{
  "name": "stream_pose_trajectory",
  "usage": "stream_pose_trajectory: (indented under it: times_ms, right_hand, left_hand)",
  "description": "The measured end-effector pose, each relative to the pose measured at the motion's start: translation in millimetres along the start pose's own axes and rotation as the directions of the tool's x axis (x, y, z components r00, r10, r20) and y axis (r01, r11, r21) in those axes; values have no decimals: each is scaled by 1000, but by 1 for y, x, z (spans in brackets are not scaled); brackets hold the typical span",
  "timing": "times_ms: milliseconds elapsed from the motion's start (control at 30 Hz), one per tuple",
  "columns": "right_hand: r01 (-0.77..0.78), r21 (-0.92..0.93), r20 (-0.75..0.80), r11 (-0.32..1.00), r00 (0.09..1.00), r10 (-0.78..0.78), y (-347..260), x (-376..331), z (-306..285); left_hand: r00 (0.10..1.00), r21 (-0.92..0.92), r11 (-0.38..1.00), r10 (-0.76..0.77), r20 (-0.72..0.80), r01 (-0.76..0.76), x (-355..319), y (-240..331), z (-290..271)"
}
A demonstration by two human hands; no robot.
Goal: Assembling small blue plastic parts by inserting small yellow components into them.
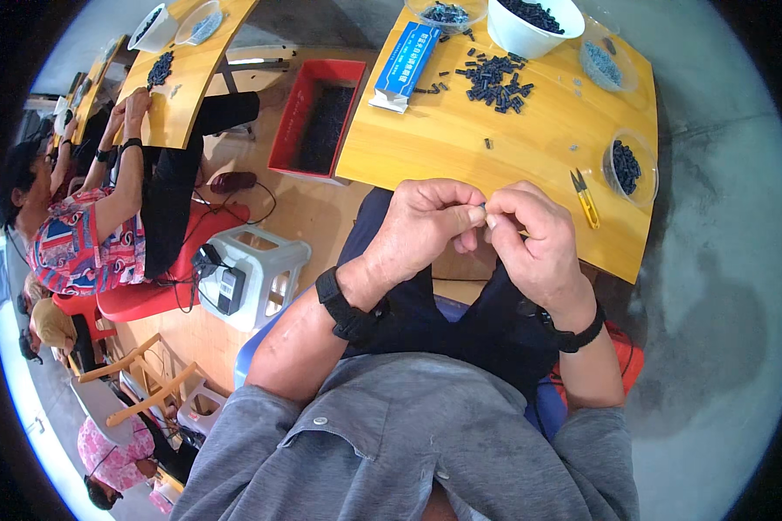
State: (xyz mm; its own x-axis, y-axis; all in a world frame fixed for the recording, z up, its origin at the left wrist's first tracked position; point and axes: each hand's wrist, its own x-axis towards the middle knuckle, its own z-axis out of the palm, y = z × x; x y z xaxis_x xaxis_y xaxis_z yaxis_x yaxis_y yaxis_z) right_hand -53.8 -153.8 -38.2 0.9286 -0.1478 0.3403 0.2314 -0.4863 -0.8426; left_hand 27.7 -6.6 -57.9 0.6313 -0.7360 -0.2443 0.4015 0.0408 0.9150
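A tiny part (pixel 483 208), barely visible, was pinched between the closed fingertips of the left hand (pixel 426 224) and right hand (pixel 530 239), held just above the table (pixel 460 143) edge for close fitting, clippers (pixel 585 195) kept nearby.

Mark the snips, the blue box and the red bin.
snips (pixel 586 198), head view, on the yellow handles
blue box (pixel 405 57), head view, on its top face
red bin (pixel 288 122), head view, on its left wall

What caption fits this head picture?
Both hands, left and right, pinch a tiny part at a wooden table.
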Motion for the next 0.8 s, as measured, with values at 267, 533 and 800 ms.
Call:
stream_pose_trajectory:
  times_ms: [267,533,800]
  right_hand:
    - [-246,284,138,927,967,214,10,5,-9]
    - [-389,-190,-67,901,921,384,119,28,-8]
    - [-185,-490,1,852,977,213,117,56,12]
  left_hand:
    - [1000,-6,1000,-6,1,6,2,-3,1]
    - [997,-113,993,10,-77,-19,10,-8,-6]
    - [988,-156,978,131,-80,-142,4,-7,-12]
